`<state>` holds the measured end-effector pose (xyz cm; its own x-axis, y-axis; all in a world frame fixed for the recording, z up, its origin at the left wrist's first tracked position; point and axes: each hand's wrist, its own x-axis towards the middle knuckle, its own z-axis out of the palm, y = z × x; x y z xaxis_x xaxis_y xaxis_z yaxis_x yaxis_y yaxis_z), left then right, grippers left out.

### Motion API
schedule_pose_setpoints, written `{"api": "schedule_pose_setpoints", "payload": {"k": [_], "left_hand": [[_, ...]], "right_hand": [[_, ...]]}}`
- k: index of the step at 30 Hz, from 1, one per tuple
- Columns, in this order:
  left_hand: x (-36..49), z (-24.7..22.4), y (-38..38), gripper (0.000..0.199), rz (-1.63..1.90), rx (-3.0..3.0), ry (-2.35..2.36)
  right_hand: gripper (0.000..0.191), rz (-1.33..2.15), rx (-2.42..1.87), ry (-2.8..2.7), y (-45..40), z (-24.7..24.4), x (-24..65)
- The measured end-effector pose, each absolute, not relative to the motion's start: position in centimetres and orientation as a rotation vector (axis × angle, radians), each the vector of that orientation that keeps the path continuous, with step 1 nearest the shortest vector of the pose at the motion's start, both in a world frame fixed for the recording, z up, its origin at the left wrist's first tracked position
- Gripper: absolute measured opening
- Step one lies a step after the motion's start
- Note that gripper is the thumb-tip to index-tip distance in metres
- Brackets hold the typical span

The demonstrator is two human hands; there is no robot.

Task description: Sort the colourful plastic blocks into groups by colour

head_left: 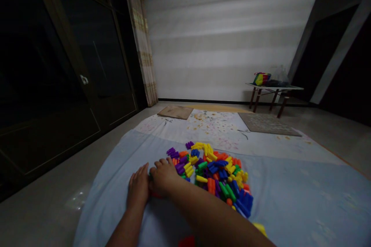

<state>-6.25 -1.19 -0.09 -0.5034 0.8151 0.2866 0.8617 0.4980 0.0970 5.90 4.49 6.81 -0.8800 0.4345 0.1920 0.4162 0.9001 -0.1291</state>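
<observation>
My left hand (138,186) and my right hand (164,175) are side by side at the left end of a pile of colourful plastic building blocks (214,168). Both have curled fingers that meet around something mostly hidden. Only a dark green bit shows between them, and a red bit (158,195) under the right palm; I cannot make out its shape. Just beyond the right fingers lie purple blocks (180,168) and yellow blocks (189,170). The blocks look like short rounded tubes joined in rows, in blue, green, orange, yellow and purple.
A light blue floral sheet (290,185) covers the floor under the blocks. A red piece (187,241) and a yellow piece (260,228) lie near my right forearm. Farther off are a brown mat (175,112), a grey mat (268,124) and a low table (294,88) carrying bags.
</observation>
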Motion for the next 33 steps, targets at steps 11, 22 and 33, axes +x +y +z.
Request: {"api": "schedule_pose_setpoints", "payload": {"k": [11,22,33], "left_hand": [[-5.7,0.2,-1.3,0.045,-0.283,-1.409,-2.489],[-5.7,0.0,-1.4,0.044,-0.276,-1.401,-2.449],[-6.0,-0.3,-1.4,0.045,-0.283,-1.397,-2.461]], "right_hand": [[0.035,-0.067,-0.629,-3.068,5.1,7.8,14.1],[0.035,0.033,-0.879,-2.936,10.3,11.6,11.1],[0.048,0.086,-0.939,-3.098,13.4,7.4,9.1]]}}
